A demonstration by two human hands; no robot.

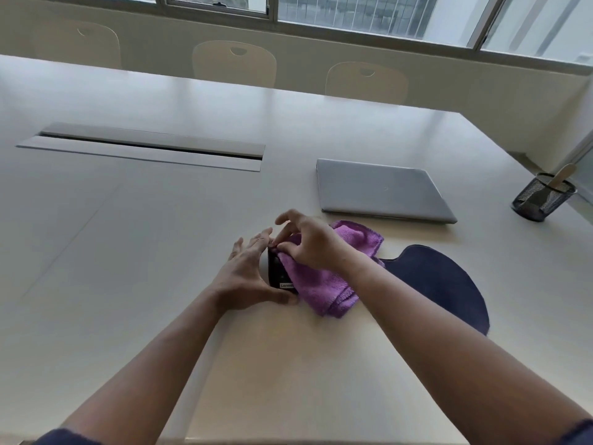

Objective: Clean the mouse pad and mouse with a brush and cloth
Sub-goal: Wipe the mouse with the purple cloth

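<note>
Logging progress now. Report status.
Left hand steadies mouse. Right hand fingers pinch purple cloth against it. Nothing obstructing.

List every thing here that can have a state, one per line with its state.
Laptop: lid closed, flat on the table.
Mouse: held by the left hand, partly covered by the cloth.
Cloth: bunched, pinched by the right hand against the mouse.
Mouse pad: flat, bare.
Pen holder: upright, holding a wooden stick.
</note>
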